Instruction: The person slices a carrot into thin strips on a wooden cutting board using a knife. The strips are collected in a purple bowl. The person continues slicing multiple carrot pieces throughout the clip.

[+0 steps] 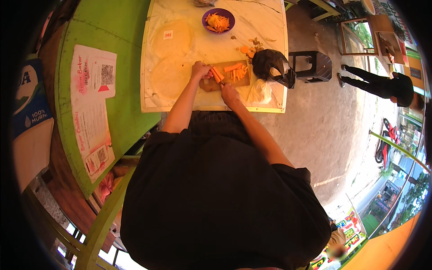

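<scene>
On the cutting board (241,83), our left hand (201,70) holds a carrot (217,74), our right hand (230,93) a knife (222,83); carrot's probably light, stiff, slick where cut, so we'd pinch clear of the blade.

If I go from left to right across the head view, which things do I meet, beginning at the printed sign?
White-and-pink printed sign, left hand, carrot pieces held in it, right hand, black plastic bag, dark plastic stool, standing person in black.
</scene>
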`<state>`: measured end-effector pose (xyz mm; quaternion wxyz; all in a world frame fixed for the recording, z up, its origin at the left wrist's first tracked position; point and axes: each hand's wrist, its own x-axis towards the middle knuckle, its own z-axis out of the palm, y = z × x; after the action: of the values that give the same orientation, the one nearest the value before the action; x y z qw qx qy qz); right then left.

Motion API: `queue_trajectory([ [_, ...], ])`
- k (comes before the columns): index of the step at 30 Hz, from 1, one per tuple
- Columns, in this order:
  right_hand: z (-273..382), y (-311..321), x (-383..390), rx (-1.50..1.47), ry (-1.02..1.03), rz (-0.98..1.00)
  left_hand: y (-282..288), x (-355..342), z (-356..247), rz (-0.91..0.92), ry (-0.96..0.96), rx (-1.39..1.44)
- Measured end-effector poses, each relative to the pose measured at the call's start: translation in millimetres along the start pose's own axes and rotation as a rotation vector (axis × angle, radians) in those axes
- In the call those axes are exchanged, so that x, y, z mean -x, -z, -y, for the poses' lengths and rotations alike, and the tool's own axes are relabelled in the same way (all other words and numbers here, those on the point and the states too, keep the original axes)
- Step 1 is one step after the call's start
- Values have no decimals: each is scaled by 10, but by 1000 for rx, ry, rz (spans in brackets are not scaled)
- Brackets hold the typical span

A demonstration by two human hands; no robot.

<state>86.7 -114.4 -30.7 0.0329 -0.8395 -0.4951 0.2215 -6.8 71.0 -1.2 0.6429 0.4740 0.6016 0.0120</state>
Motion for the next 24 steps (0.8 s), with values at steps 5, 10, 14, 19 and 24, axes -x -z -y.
queue_trajectory([
  [5,94,68,-3,66,-54,66,5,26,43,-24,-39,-12],
  [10,2,-80,-14,264,154,-15,2,41,19,-16,-43,-25],
  [14,76,-66,-51,299,68,65,9,-20,66,-19,-33,-33],
  [19,130,-17,-69,243,-31,161,5,-39,80,-20,-35,-38],
  [24,63,77,-128,64,-81,212,-8,13,41,-1,-59,-22],
])
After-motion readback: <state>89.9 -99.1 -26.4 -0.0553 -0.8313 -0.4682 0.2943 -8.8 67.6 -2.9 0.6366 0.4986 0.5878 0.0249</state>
